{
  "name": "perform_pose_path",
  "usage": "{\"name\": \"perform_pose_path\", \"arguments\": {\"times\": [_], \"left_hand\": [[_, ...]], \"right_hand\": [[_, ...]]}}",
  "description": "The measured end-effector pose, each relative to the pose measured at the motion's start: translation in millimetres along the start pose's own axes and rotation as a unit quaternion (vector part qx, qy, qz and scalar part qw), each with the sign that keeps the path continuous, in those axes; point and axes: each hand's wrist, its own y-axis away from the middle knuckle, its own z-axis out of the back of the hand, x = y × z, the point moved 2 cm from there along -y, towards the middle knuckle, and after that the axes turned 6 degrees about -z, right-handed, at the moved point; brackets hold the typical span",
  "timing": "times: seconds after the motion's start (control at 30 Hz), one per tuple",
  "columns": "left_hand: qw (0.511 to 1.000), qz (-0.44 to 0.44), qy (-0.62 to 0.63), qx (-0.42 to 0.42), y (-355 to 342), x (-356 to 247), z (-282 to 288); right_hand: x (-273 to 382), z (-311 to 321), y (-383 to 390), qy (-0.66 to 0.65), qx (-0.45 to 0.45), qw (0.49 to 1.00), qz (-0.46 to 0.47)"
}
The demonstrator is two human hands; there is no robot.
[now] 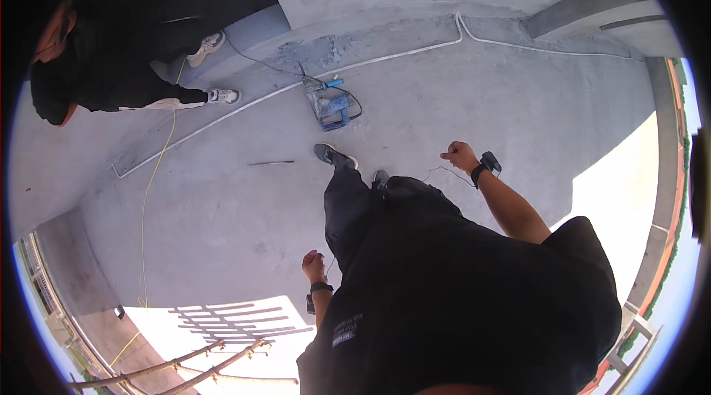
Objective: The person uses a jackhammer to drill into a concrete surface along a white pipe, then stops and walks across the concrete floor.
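Left hand: was near left, curled; we couldn't tell whether it pinched anything.
Right hand: was farther right, curled; its grip was unclear to us.
Power tool: lay farther off, apart from our hands.
Co-worker: stood far left.

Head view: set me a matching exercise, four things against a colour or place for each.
Things:
1. Power tool
2. Long cord at picture left
3. Thin rod
4. Person's right hand

Colours or places:
a. Dark and straight
b. Beside a black wristband
c. Mostly blue
d. Yellow

Pairs: 1-c, 2-d, 3-a, 4-b
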Motion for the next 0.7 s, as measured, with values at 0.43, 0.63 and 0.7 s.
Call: {"name": "perform_pose_path", "arguments": {"times": [0.43,0.63,0.7], "left_hand": [[0.978,-0.125,-0.149,0.079,67.2,45.4,40.1],[0.993,-0.029,-0.101,0.057,42.5,33.2,58.9],[0.993,-0.07,-0.075,0.061,37.6,20.5,69.1]], "right_hand": [[-240.9,-4.5,148.9,-0.084,-0.033,0.968,-0.234],[-207.3,-30.7,167.6,-0.117,-0.042,0.967,-0.221],[-183.5,-39.8,162.1,-0.149,-0.047,0.969,-0.189]]}}
